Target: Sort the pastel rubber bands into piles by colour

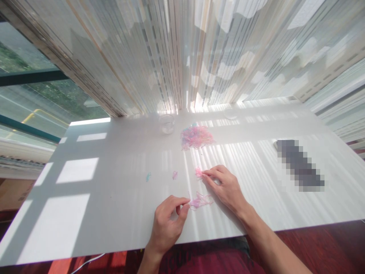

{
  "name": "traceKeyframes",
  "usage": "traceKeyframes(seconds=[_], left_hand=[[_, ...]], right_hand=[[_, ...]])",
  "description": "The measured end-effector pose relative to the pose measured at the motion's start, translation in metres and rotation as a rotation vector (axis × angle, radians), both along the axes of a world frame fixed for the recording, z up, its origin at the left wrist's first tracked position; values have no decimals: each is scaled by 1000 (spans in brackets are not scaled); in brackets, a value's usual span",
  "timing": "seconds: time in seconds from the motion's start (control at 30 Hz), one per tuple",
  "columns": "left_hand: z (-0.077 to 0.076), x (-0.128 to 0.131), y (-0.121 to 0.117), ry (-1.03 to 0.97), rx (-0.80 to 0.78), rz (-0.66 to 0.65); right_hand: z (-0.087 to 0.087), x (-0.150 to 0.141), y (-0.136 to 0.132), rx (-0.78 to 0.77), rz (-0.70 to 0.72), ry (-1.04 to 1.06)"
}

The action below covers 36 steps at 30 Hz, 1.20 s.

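Note:
Thin, glossy loops that look like small rubber bands lie in groups on the white table. My left hand pinches thumb and forefinger at the left edge of a loose pink and purple group of rubber bands; what is between the tips is too small to make out. With fingers closed together, my right hand pinches at the right side of a small pink cluster of rubber bands. Left of it lie a small purple-pink cluster and a small blue one. Farther back is a larger mixed pile.
A clear round container stands left of the large pile. A clear, flat round piece lies near the back edge. On the right is a dark, pixelated oblong object. Striped curtains hang behind the white table.

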<state>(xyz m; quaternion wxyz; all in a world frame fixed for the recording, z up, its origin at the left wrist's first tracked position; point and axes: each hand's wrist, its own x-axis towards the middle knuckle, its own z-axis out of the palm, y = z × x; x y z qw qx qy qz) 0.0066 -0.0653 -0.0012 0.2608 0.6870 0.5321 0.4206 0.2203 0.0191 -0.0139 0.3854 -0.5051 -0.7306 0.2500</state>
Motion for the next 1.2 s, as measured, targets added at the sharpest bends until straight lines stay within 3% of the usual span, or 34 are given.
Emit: traceKeyframes(seconds=[0.7,0.93,1.2], left_hand=[[1,2,2,21,20,15],[1,2,1,29,14,25],[-1,1,0,38,43,21]], right_hand=[[4,0,-2,8,-57,6],[0,2,-11,110,47,-55],[-5,1,-10,101,29,-88]])
